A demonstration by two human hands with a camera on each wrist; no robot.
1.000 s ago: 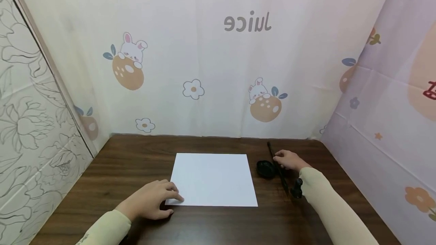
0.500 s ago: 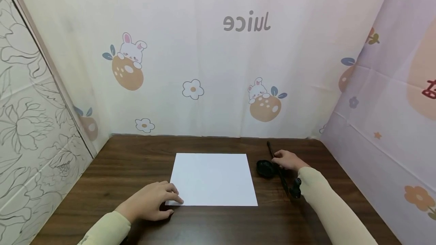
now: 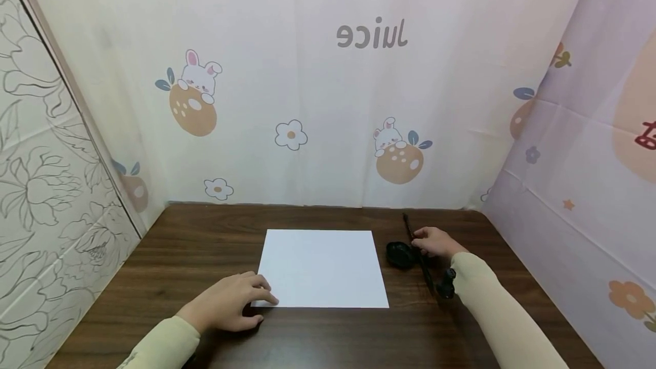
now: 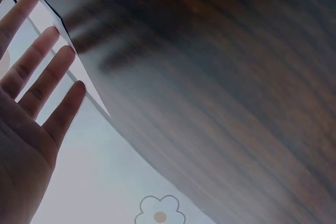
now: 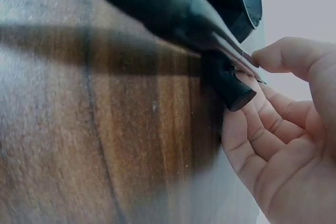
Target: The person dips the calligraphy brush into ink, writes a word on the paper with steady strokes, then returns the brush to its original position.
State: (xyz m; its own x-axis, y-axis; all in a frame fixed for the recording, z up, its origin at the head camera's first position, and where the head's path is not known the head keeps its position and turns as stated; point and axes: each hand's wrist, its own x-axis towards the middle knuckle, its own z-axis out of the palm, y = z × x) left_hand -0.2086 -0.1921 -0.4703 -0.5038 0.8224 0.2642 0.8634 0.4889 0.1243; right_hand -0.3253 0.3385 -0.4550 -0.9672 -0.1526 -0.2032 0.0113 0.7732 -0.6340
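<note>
A white sheet of paper (image 3: 323, 269) lies on the dark wooden table. My left hand (image 3: 230, 303) rests at its near left corner, fingers extended and index fingertip on the paper. In the left wrist view, the fingers (image 4: 47, 74) are spread and hold nothing. To the right of the sheet, my right hand (image 3: 435, 242) pinches a dark brush (image 3: 426, 275) by its handle, between thumb and fingertips. The brush's thick end points towards me. Beside it sits a round black dish (image 3: 401, 255). The right wrist view shows a small black curved piece (image 5: 226, 85) under the brush's handle.
A printed curtain (image 3: 328, 101) hangs behind the table (image 3: 318, 337). Another cloth (image 3: 579, 164) closes off the right side, and a flower-patterned panel (image 3: 46, 187) stands on the left. A small black object (image 3: 447, 286) sits by my right wrist.
The paper has slid very slightly away from me, with my left hand on its corner. My right hand, the brush and the dish stay practically where they were.
</note>
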